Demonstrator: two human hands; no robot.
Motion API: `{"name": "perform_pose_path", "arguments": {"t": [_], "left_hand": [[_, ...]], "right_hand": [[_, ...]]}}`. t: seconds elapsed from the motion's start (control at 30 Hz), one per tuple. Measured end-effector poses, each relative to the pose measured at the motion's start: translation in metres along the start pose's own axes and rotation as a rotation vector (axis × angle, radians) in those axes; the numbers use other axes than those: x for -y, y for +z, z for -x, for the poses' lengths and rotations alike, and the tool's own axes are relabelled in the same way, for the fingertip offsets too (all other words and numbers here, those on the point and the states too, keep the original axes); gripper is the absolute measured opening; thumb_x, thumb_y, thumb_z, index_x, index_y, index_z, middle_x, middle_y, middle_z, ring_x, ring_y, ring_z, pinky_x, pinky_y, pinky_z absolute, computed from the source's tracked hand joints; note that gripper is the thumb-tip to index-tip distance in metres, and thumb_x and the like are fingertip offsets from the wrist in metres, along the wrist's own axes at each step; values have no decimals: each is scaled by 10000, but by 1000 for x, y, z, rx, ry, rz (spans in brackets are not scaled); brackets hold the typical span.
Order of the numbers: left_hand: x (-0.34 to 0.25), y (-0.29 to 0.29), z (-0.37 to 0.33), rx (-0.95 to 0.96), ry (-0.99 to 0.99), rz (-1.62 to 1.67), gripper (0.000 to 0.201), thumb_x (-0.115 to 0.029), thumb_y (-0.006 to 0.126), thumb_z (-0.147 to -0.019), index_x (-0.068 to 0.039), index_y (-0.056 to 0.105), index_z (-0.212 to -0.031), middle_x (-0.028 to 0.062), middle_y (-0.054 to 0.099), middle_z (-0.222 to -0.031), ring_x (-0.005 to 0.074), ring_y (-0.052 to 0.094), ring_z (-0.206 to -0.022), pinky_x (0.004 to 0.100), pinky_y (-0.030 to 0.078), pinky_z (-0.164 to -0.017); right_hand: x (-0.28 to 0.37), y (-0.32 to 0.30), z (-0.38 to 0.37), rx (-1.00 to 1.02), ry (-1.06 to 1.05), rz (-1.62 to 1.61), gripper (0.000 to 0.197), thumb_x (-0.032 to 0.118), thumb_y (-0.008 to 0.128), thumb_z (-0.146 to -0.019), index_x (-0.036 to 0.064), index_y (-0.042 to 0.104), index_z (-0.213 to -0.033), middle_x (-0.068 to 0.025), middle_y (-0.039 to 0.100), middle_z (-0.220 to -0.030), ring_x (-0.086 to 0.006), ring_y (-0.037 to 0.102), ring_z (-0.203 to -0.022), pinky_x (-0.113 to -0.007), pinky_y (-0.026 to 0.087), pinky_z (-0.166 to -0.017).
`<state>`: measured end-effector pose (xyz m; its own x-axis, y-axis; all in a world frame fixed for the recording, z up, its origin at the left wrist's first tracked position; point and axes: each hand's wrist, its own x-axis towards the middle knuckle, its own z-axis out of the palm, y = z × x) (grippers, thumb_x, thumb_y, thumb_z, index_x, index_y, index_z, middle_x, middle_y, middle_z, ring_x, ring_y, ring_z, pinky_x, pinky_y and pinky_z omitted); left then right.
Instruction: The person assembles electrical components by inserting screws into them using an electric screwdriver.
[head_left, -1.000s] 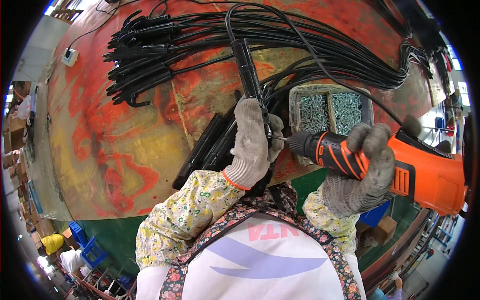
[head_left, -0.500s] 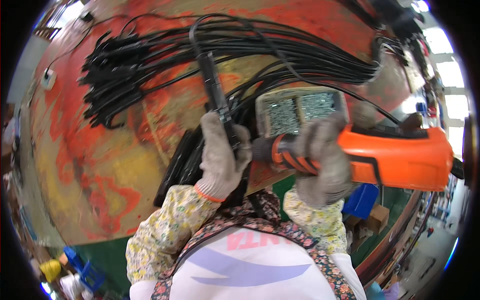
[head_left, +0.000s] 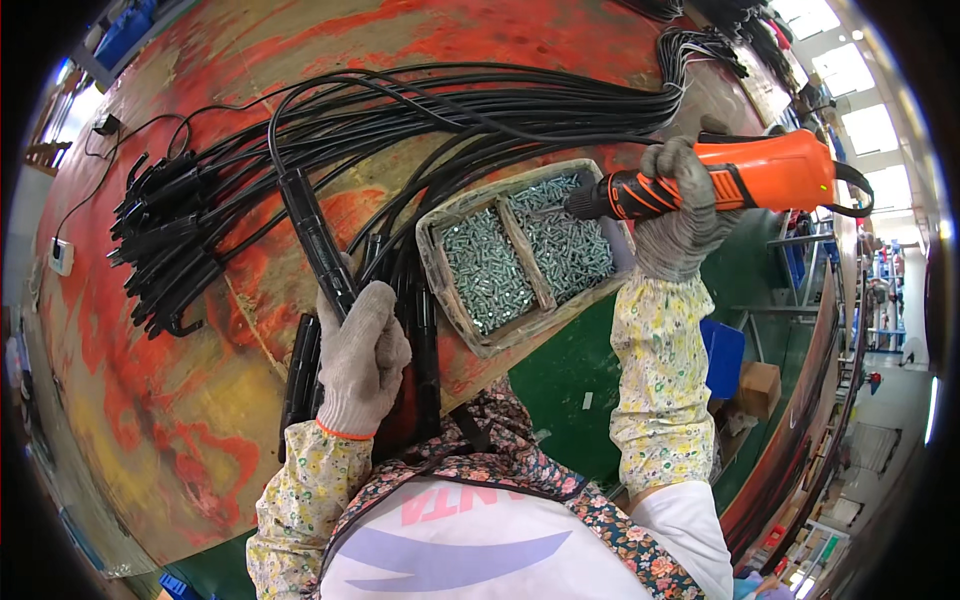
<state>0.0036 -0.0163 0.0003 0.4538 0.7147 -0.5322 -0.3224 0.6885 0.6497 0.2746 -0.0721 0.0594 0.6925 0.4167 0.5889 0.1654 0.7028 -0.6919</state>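
Note:
My left hand (head_left: 363,350), in a grey knit glove, is closed round the lower end of a black cylindrical handle (head_left: 316,232) with a black cable coming from its top. My right hand (head_left: 684,212), gloved too, grips an orange and black electric screwdriver (head_left: 765,172) lying almost level. Its tip points left, over the right compartment of a divided plastic tray (head_left: 478,346). Small silvery screws (head_left: 486,268) fill both compartments. Whether the tip touches any screw I cannot make out. More black handles (head_left: 424,345) lie beside my left hand.
A bundle of black cables (head_left: 480,95) runs across the red and tan worn tabletop (head_left: 190,400), ending in a pile of black handles (head_left: 175,235) at the left. A small white box (head_left: 61,257) sits near the left edge. Below right are a blue bin (head_left: 724,358) and a cardboard box (head_left: 759,389).
My right hand has carried the screwdriver away from the handle, up and right to the screw tray. My left hand, still holding the handle, appears lower and further left; the whole view has shifted.

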Motion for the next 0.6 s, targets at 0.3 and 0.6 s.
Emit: {"name": "perform_pose_path", "arguments": {"t": [0.3, 0.6], "left_hand": [[2, -2, -3, -3, -6, -11, 584, -125, 606, -865, -162, 284, -1351, -28, 411, -632, 50, 345, -457, 208, 298, -396], [-1, 6, 2, 11, 13, -55, 625, -120, 593, -870, -155, 245, -1388, -27, 400, -621, 57, 341, -452, 212, 291, -402]], "right_hand": [[-31, -14, 9, -90, 24, 73, 455, -10, 658, -699, -24, 446, -1102, -65, 541, -657, -158, 555, -539, -326, 513, -526], [-39, -22, 10, -89, 61, 131, 436, 20, 671, -699, -9, 472, -1086, -61, 553, -692, -167, 574, -564, -316, 531, -553]]}}
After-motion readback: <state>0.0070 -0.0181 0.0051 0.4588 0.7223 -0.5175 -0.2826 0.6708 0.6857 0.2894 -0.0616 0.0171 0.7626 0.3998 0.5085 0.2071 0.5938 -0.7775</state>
